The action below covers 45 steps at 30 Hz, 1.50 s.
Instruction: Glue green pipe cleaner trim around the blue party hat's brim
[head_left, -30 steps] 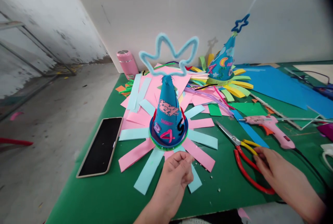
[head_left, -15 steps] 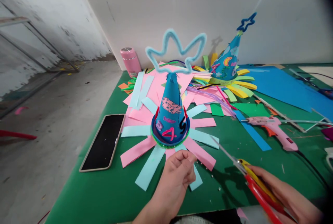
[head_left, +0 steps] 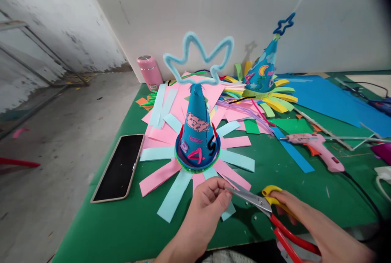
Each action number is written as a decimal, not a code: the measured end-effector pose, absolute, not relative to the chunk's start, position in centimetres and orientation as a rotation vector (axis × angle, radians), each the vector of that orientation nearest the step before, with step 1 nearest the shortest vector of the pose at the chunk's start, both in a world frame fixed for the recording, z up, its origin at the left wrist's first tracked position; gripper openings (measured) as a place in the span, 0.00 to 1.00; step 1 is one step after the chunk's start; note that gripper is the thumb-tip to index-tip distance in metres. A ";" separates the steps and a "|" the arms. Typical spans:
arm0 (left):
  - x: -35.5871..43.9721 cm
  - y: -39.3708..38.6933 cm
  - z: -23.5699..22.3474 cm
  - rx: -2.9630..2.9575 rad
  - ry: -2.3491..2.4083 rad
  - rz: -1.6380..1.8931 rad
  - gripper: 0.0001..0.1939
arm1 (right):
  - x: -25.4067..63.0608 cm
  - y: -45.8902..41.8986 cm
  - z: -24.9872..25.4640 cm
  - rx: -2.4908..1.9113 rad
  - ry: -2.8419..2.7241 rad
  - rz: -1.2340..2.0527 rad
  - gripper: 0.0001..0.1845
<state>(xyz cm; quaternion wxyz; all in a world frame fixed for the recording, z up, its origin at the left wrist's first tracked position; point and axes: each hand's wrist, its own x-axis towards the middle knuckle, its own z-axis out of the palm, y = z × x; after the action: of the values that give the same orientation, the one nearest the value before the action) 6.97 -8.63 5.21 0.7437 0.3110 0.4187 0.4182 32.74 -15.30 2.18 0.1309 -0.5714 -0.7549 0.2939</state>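
Observation:
In my right hand (head_left: 301,210) is a pair of scissors (head_left: 259,202) with red and yellow handles, its blades parted and pointing left. The blade tips reach the fingertips of my left hand (head_left: 210,200), which is closed in a pinch; whatever it holds is too small to make out. Just beyond my left hand stands a blue paper cone hat (head_left: 197,132) with pink, purple and black decorations. Pink and light-blue paper strips (head_left: 174,197) fan out from its brim, and a light-blue fuzzy wire shape (head_left: 198,59) tops it.
A phone (head_left: 118,169) lies at the left table edge. To the right is a pink glue gun (head_left: 317,144) with a cord. Behind stand a pink flask (head_left: 149,73) and a second cone hat (head_left: 262,71), among coloured paper sheets (head_left: 324,96).
The scissors have moved left and opened, bringing the blades up to my left fingertips. My left hand stays pinched in nearly the same place. The view has shifted slightly.

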 end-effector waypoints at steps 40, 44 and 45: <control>6.8 -7.8 6.3 0.936 0.929 0.697 0.15 | 31.3 -14.4 4.2 -1.650 -1.879 1.276 0.32; 6.9 -7.8 6.4 0.933 0.951 0.699 0.15 | 31.1 -14.2 4.6 -1.616 -1.915 1.217 0.31; 6.9 -7.8 6.4 0.933 0.951 0.698 0.15 | 31.1 -14.2 4.6 -1.614 -1.933 1.191 0.31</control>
<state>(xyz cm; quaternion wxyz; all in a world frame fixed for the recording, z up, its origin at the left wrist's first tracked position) 6.93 -7.79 6.40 0.7303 0.4238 0.4320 0.3169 31.07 -14.19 4.59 0.1770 -0.5703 -0.6829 0.4208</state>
